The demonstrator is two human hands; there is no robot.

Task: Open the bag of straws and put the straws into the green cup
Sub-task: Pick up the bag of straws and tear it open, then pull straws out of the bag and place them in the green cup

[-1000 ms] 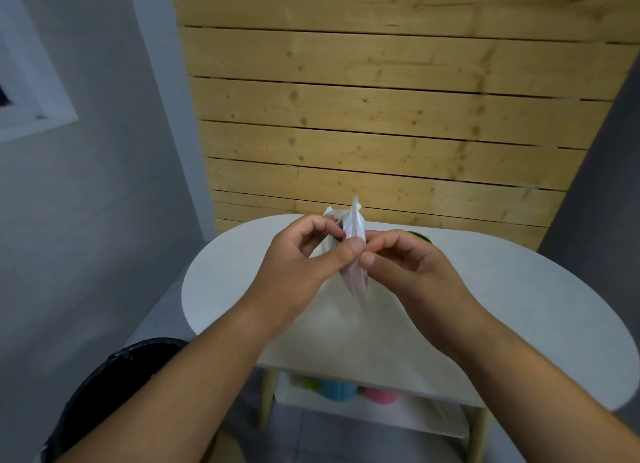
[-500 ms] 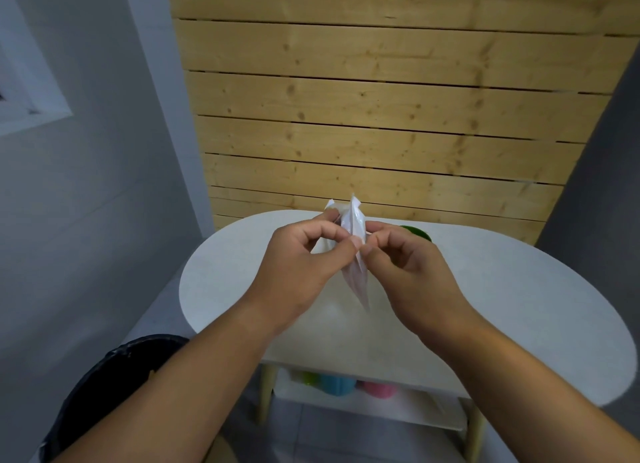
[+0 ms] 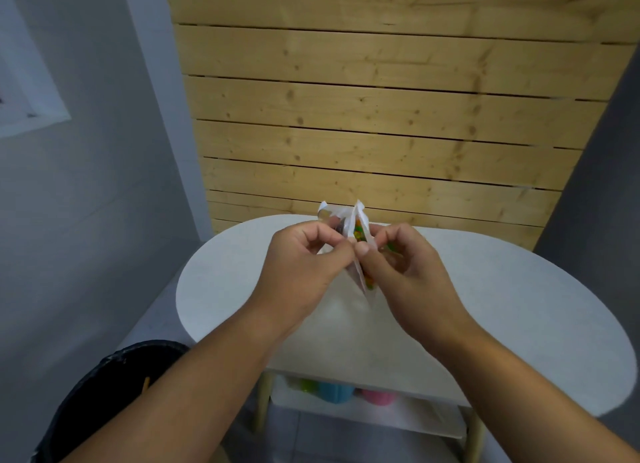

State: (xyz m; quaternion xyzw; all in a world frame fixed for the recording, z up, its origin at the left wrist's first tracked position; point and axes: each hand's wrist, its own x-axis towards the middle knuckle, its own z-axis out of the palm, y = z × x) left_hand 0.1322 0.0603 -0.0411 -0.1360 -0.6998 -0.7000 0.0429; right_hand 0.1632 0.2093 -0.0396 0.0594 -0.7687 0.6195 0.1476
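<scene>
A clear plastic bag of straws [image 3: 358, 236] is held upright above the white oval table [image 3: 502, 307], seen edge-on, with coloured straw ends showing inside. My left hand [image 3: 304, 268] pinches the bag's left side and my right hand [image 3: 405, 272] pinches its right side, thumbs nearly touching at the seam. The bag's top is parted slightly. Only a green sliver of the green cup [image 3: 391, 245] shows behind my right fingers.
A wooden slat wall [image 3: 381, 116] stands behind the table. Green, blue and pink cups [image 3: 336, 391] sit on the shelf under the tabletop. A black bin [image 3: 104, 393] stands on the floor at lower left, beside the grey wall.
The bag's top has spread apart a little, and coloured straws now show inside. Both hands stay pinched on it; the green cup has become mostly hidden behind my right hand.
</scene>
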